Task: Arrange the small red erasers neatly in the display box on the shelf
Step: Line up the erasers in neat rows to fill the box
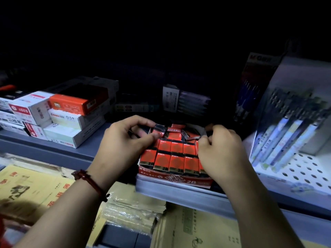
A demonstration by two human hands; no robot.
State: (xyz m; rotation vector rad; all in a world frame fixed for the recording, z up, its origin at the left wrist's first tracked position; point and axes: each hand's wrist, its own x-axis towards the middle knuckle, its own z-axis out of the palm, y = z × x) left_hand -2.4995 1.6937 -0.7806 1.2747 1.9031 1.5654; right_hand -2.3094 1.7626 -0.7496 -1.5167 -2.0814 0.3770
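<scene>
While the front rows of red erasers (176, 158) stand tidy in the display box (179, 179) on the shelf (179, 194), those behind lie jumbled; the left hand (123, 145) pinches one there, probably to right it; the right hand (222, 151) curls alongside, its grasp I cannot tell.

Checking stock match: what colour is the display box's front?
The box front is red with white lettering; clearest in the head view.
</scene>
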